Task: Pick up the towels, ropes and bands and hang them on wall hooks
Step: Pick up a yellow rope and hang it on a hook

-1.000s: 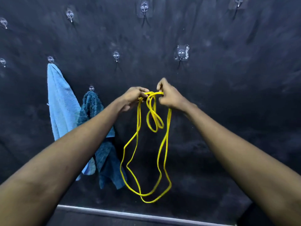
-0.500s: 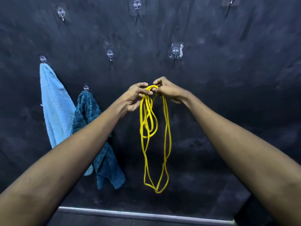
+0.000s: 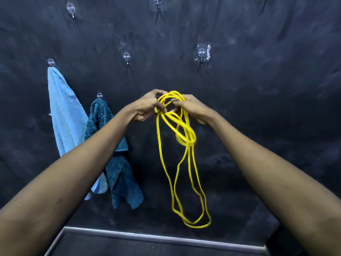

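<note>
Overlapping yellow rope [image 3: 186, 137] coils hiding fingertips [image 3: 176, 103]

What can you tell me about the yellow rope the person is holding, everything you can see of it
The yellow rope is a thin, smooth, bright cord, gathered into several loops. Its top is bunched between the left hand and the right hand, both gripping it in front of the dark wall. Short coils hang just under the hands, and longer loops dangle freely, ending above the metal edge at the bottom. It is on no hook; the nearest bare one is above it. Part of it looks blurred.
</note>
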`<action>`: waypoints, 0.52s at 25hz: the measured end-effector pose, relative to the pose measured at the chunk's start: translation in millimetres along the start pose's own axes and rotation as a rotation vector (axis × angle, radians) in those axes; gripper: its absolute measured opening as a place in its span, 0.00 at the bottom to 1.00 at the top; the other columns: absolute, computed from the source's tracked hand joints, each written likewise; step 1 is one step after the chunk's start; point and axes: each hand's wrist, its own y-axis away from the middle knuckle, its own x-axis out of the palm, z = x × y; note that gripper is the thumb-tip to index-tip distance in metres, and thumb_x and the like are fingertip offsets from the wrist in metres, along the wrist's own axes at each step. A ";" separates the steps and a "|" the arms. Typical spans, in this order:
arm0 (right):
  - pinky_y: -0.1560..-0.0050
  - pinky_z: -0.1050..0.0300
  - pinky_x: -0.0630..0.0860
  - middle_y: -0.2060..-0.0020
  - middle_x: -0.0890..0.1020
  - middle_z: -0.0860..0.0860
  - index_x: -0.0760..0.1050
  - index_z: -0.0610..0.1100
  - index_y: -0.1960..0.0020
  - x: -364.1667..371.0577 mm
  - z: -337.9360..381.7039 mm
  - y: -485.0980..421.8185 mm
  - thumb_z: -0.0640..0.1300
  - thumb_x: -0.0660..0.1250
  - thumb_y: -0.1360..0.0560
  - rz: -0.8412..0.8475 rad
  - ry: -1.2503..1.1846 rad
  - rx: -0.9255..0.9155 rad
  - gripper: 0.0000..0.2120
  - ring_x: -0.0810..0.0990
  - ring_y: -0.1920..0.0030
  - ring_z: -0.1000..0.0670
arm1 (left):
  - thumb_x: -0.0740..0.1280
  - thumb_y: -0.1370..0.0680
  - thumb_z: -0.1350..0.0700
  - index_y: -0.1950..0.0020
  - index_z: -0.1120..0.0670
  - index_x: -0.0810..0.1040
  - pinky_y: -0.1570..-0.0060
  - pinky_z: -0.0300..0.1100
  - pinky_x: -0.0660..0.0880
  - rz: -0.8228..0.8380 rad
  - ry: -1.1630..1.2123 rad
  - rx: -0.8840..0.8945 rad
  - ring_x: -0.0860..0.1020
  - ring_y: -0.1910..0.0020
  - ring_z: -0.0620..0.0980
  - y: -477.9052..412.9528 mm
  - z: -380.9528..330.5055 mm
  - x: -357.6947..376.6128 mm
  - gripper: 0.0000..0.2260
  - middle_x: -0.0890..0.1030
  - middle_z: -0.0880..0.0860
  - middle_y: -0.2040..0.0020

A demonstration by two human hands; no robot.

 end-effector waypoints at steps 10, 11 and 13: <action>0.47 0.58 0.76 0.69 0.80 0.48 0.78 0.44 0.64 -33.7 -60.4 50.9 0.43 0.67 0.21 0.603 0.145 0.515 0.13 0.84 0.52 0.46 | 0.56 0.37 0.56 0.72 0.57 0.70 0.79 0.35 0.55 0.050 0.357 -0.179 0.55 0.85 0.46 36.6 23.8 -15.1 0.07 0.59 0.49 0.80; 0.43 0.57 0.74 0.70 0.80 0.48 0.76 0.44 0.66 -30.6 -69.0 53.4 0.41 0.66 0.21 0.537 0.093 0.459 0.14 0.84 0.49 0.44 | 0.58 0.36 0.56 0.68 0.58 0.72 0.78 0.36 0.52 0.102 0.382 -0.180 0.56 0.84 0.46 39.9 27.9 -16.8 0.07 0.61 0.49 0.78; 0.37 0.54 0.73 0.72 0.78 0.47 0.73 0.43 0.67 -32.6 -74.5 56.4 0.38 0.62 0.22 0.285 -0.273 0.317 0.14 0.85 0.50 0.42 | 0.62 0.31 0.57 0.62 0.56 0.72 0.78 0.37 0.54 0.167 0.287 -0.198 0.62 0.79 0.46 44.3 42.3 -21.4 0.03 0.67 0.52 0.70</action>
